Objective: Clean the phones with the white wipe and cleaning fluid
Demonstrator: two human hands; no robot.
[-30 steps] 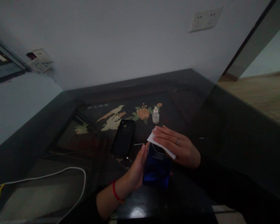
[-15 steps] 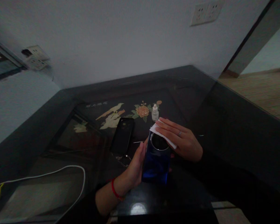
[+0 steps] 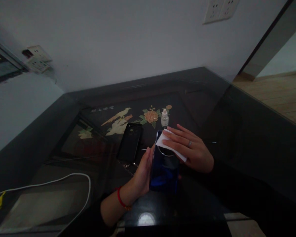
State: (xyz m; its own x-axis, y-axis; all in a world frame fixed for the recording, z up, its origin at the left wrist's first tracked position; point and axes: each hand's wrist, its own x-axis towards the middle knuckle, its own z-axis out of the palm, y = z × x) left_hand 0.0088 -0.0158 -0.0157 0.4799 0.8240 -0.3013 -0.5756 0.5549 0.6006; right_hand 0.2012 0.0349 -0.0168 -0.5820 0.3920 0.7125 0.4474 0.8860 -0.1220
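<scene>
A shiny blue phone (image 3: pixel 164 174), its back with the round camera ring facing up, lies in my left hand (image 3: pixel 143 174). The thumb runs along its left edge, and the other fingers are mostly hidden underneath. My right hand (image 3: pixel 193 148) presses a folded white wipe (image 3: pixel 162 141) flat over the camera ring, fingers stretched across it. Just beyond the phone's top a small white-capped dropper bottle (image 3: pixel 164 119) stands upright. To the left of the phone a black phone case (image 3: pixel 130 142) lies on the table, a chain strap (image 3: pixel 129 168) at its lower end.
The dark glossy table (image 3: pixel 108 90) has a flower and bird picture on its top. A white cable (image 3: pixel 51 181) with a yellow tag (image 3: pixel 0 201) curves across the left front. Wall sockets (image 3: pixel 220 11) sit above the table's back edge.
My right hand has slid the wipe slightly down and left over the camera ring, baring the phone's top left corner. My left hand still holds the phone in nearly the same place.
</scene>
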